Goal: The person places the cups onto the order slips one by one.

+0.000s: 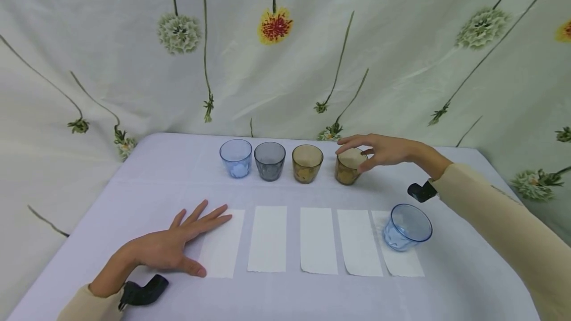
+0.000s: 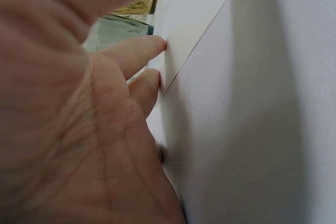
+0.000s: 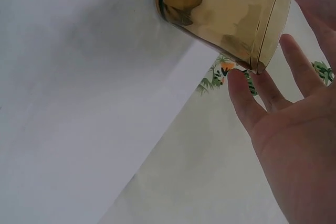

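Currently the right hand [image 1: 379, 151] curls its fingertips around the amber cup's [image 1: 349, 166] rim, rightmost in the row behind the paper strips [image 1: 267, 239]; the left hand [image 1: 178, 244] lies flat, fingers spread, steadying the leftmost strip.

Five glass cups [image 1: 350, 166], five paper strips [image 1: 267, 238]

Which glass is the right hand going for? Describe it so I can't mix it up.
On the white-clothed table, four glasses stand in a back row. It is the amber glass at the row's right end, under the right hand; the neighbouring olive-amber glass stands untouched.
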A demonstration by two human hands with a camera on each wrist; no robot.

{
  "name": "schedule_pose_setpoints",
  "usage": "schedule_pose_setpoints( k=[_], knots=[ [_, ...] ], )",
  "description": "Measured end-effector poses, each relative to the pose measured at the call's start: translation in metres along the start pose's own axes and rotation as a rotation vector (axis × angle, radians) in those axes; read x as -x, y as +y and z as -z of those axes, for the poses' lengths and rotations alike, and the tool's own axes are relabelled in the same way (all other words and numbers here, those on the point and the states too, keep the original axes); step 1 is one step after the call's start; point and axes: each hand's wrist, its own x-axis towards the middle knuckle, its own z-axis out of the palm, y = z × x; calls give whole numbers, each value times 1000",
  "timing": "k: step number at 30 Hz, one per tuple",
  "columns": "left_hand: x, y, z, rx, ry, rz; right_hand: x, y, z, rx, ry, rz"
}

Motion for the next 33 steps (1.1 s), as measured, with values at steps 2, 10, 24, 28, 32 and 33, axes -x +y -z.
schedule_pose_setpoints(
  k=[2,10,24,28,32,33],
  knots=[
    [0,0,0,1,0,-2,-1,-1,0,5,-12,3],
    [-1,0,1,-10,20,-39,-5,-4,0,24,-43,-14],
    [-1,-1,0,-7,13,-25,-7,-3,-2,6,-65,-10],
    [-1,0,0,2,6,-17,-7,-4,-4,30,-59,-4],
    [-1,1,-1,2,10,-15,-6,-4,-4,32,-52,-7],
    [-1,1,-1,3,10,-13,-6,-3,-4,32,-53,-6]
  ],
)
